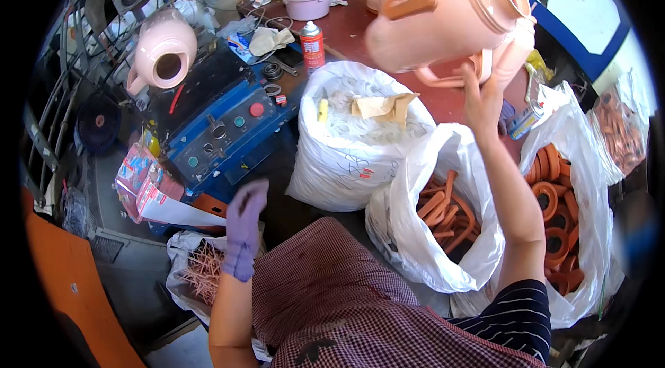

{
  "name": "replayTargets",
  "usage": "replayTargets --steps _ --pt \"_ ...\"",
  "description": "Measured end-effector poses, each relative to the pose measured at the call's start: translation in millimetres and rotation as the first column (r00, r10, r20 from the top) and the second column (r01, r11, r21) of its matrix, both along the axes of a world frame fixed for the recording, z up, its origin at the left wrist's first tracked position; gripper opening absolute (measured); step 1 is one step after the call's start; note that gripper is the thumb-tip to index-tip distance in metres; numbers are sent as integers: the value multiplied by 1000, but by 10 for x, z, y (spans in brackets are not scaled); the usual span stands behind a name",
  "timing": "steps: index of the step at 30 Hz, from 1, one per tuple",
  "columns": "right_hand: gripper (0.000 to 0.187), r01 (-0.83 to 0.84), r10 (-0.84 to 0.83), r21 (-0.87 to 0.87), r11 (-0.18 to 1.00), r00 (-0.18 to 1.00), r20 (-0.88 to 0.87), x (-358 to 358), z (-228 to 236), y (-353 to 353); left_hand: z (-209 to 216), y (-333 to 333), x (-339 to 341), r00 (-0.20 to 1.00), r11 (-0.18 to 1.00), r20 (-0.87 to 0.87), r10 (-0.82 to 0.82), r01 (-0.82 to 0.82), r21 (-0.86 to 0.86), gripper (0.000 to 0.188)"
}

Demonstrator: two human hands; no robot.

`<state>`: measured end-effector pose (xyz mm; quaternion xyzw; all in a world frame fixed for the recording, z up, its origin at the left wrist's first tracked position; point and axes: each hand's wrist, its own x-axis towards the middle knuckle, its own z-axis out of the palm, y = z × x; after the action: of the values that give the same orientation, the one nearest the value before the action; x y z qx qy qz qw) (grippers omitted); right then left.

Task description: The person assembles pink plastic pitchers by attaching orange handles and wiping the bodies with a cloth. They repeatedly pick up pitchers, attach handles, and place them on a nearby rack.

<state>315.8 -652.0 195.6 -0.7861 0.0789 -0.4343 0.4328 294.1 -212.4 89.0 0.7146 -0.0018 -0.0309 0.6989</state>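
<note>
My right hand (483, 101) is bare and closed on the handle of a glossy pink jug (450, 18), raised above the red-brown table at the upper right. The jug lies tilted on its side, its round mouth toward the right. An orange-brown strip (410, 6) shows on its upper side. In a purple glove, my left hand (246, 222) hangs over a white sack of thin pink plastic sticks (204, 272). Its fingers are slightly blurred and loosely bent, with nothing seen in them. Another pink jug (165, 49) sits at the machine on the left, mouth toward me.
A blue control box (222, 136) with buttons stands at left centre. White sacks (346, 160) hold clear plastic pieces, orange-brown handles (447, 215) and orange-brown rings (554, 222). A red spray can (312, 47) and pink basin (307, 2) stand on the table (346, 28). More pink jugs stand behind.
</note>
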Motion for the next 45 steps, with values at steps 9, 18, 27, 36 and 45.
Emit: replayTargets --steps 9,18,27,36,45 --pt "25 -184 -713 -975 121 667 -215 2399 -584 -1400 -1606 1582 -1489 750 768 -191 633 -576 281 31" --pt "27 -129 -390 -799 588 820 -419 3059 -1125 -1410 -2334 2295 -3712 88 138 -107 990 -664 735 33" --pt "30 -148 -273 -757 636 874 -401 2671 -915 -1122 -2483 2374 -5050 -172 200 -240 955 -218 955 42" --pt "32 -458 190 -688 563 882 -432 2259 -793 333 -2745 2473 -7085 -399 -18 -35 916 -129 991 48" --pt "24 -911 673 -348 -222 116 -731 -364 -1639 3232 -2238 2908 -7210 -267 126 -131 955 -35 991 53"
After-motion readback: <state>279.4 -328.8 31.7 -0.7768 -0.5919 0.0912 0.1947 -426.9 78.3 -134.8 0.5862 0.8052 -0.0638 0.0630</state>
